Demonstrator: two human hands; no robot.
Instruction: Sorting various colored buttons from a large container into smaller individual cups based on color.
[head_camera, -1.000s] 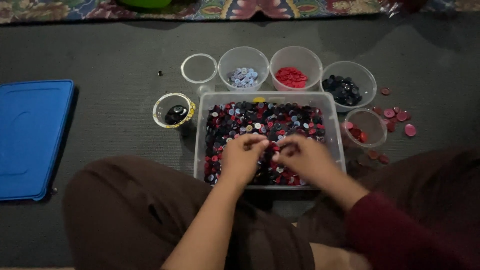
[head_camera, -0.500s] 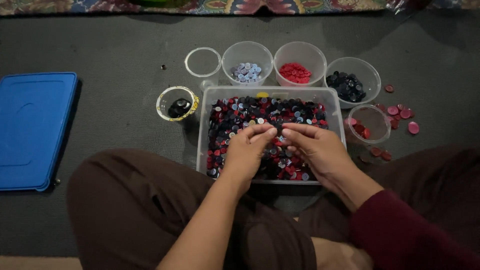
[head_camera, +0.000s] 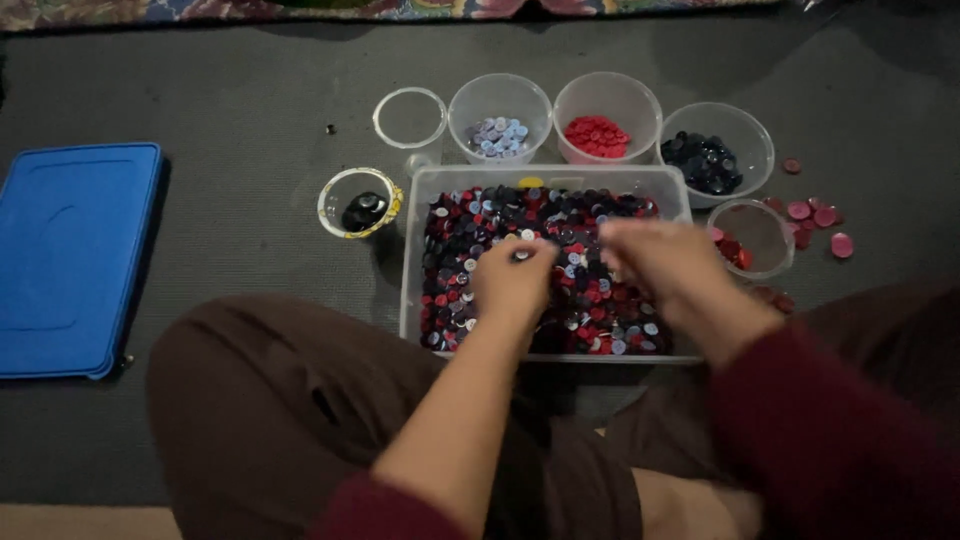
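In the middle of the frame sits a clear plastic box (head_camera: 415, 250) full of red, black and pale buttons (head_camera: 590, 300). The left hand (head_camera: 512, 280) pinches one small pale button (head_camera: 521, 255) with curled fingers. The right hand (head_camera: 655, 255) hovers over the box, blurry, so its grip is hard to tell.

It looked like a home floor: a dark grey mat (head_camera: 230, 110) lay beside a patterned rug (head_camera: 180, 10) (only its edge showed), with a person sitting cross-legged among plastic bowls (head_camera: 500, 100) and a blue lid (head_camera: 75, 260).
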